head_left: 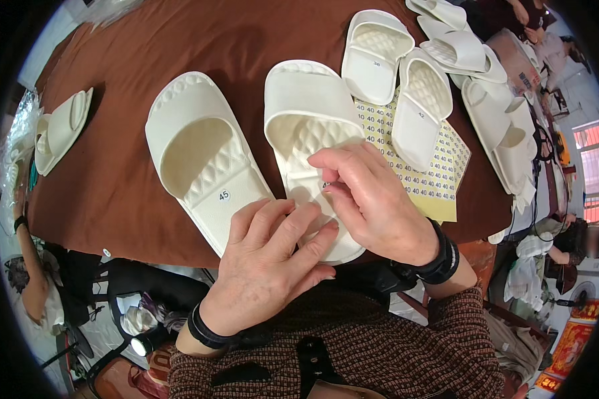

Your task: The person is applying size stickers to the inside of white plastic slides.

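Note:
Two cream-white slippers lie side by side on the brown cloth, toes away from me. The left slipper has a round number sticker on its insole. On the right slipper, my right hand bends over the insole with its fingers curled. Its thumb tip is at a small sticker, partly covered; I cannot tell whether that sticker lies fully flat. My left hand rests, fingers spread, across the heel parts of both slippers.
Yellow sticker sheets lie to the right, partly under a slipper. Another slipper stands beyond it, and stacked slippers line the right edge. A slipper pair sits at left. Other people are around the brown-covered table.

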`<state>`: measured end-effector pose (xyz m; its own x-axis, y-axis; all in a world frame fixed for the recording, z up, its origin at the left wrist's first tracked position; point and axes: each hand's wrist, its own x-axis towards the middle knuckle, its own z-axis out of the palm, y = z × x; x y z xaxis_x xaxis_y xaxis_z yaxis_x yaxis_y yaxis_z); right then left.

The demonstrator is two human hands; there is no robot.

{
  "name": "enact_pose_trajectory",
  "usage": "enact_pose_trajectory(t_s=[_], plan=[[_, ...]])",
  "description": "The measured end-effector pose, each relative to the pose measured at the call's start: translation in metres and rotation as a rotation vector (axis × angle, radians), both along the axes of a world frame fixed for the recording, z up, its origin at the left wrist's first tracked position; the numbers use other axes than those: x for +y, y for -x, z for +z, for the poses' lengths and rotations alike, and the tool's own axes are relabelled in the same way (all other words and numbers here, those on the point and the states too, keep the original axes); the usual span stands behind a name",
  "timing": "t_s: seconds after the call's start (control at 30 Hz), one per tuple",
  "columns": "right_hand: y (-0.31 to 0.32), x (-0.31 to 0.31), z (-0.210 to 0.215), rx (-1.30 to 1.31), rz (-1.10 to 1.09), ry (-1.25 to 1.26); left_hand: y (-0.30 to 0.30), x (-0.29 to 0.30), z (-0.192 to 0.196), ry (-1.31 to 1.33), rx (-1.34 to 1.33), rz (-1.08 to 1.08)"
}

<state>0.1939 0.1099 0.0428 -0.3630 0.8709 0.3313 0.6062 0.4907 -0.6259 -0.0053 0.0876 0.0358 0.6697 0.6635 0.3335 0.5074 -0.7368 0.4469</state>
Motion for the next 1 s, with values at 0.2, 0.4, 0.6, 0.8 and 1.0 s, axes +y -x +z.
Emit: enact_pose_trajectory(t_s=[0.2,0.4,0.6,0.8,1.0], plan=[[-0.0005,-0.0025,-0.0023,0.065,-0.03,0.064,-0.0001,-0.0002,0.0003,0.003,0.0,0.001],[-0.0013,-0.0015,0.0006,-0.007,-0.008,0.026,0.0,-0.0002,-0.0003,0.004,-0.002,0.002],[-0.0008,-0.0008,0.001,-0.01,-0.001,0.029,-0.0004,-0.0006,-0.0002,0.009,0.002,0.005],[-0.0013,-0.0015,0.001,-0.003,-0.013,0.05,-0.0007,0.0001,-0.0001,0.009,0.001,0.003],[0.0004,-0.002,0.0012,0.005,-0.015,0.045,-0.0008,-0.0004,0.0004,0.006,0.007,0.006]])
